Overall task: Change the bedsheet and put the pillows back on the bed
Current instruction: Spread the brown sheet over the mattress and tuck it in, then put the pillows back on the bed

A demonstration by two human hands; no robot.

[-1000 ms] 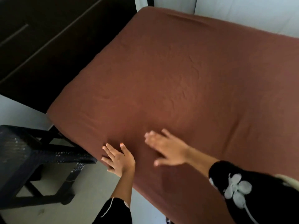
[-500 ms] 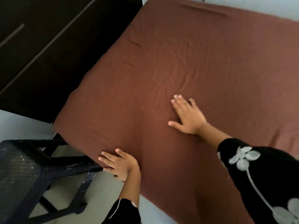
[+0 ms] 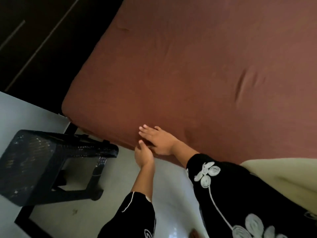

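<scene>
The sheet (image 3: 188,74) is spread across the upper right. The right hand (image 3: 159,141) lies flat and released on its near edge, lower centre; the left hand (image 3: 143,154) presses straight-fingered against the side below. Best sweep firmly toward the crease (image 3: 243,86) at right, with the edge pinned

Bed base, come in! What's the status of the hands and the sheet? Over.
Both hands open: right hand flat on brown sheet, left hand at its near edge. Sheet spread, crease on right. Black stool close by.
</scene>
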